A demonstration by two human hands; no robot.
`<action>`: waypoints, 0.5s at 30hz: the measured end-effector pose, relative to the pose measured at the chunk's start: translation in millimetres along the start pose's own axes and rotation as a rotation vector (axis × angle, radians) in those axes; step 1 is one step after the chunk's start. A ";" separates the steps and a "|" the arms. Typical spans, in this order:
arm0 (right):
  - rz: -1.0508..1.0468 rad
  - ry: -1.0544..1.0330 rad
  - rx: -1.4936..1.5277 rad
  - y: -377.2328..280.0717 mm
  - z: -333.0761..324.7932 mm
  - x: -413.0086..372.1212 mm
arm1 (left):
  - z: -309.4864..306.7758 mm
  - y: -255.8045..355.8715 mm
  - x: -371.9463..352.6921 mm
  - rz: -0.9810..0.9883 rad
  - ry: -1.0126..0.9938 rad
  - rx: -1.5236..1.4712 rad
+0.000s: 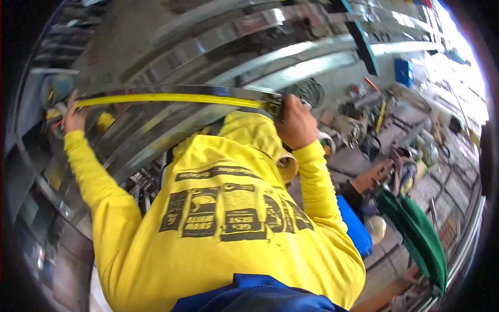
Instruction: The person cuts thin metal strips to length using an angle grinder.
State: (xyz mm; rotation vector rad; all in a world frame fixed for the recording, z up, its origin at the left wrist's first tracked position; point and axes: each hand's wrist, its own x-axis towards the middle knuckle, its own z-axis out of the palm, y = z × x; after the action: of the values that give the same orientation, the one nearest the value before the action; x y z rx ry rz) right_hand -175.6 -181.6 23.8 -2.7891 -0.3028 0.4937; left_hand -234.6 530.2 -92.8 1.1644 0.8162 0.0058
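Note:
A yellow tape measure blade (171, 98) is stretched across in front of me, along a long metal bar (208, 91). At the far left, my left hand (74, 118) is closed at the end of the blade, fingers pointing up; the exact grip is small and blurred. My right hand (299, 124) is wrapped round the dark tape measure case (272, 105) at the blade's other end. Both arms are in yellow sleeves and reach out from my printed yellow shirt (234, 208).
Long metal beams (291, 52) lie beyond the tape. A coiled cable (309, 92) is past my right hand. Tools and scrap (358, 119) clutter the floor at right, with a blue box (403, 72), a green cloth (416, 239) and a blue container (354, 226).

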 end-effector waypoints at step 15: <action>0.087 -0.106 0.027 65.6 -25.6 0.1 | -32.3 17.0 39.9 -0.044 -0.176 0.036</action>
State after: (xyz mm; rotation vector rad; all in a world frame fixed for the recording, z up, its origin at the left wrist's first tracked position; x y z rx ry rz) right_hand -156.1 -249.2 25.9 -2.7643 -0.1969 0.6629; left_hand -217.6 579.8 -106.4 1.1630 0.6882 -0.1457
